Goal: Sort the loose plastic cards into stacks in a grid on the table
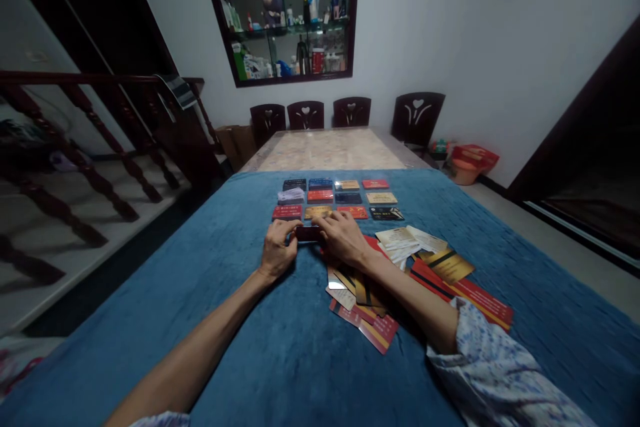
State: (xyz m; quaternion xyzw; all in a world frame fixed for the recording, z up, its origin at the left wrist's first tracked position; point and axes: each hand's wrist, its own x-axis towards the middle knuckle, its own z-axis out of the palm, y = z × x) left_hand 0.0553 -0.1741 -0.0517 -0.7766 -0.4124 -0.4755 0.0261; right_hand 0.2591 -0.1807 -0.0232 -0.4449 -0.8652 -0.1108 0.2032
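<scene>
A dark red stack of cards (308,233) is gripped at its two ends between my hands, just in front of several neat card piles. My left hand (279,247) is closed on its left end, thumb and fingers pinching. My right hand (344,235) holds the right end, fingers bent over it. Beyond them stand rows of card piles, among them a red pile (287,212), a gold pile (319,212) and a black pile (387,213). Loose cards (370,330) lie scattered beneath and beside my right forearm, partly hidden by it. Gold and red cards (453,265) spread further right.
A blue cloth (225,320) covers the near table; its far part shows a bare marbled top (340,149). Dark chairs (353,112) line the far end. A wooden railing (100,120) runs at left. A red bag (473,157) sits in a tub on the right.
</scene>
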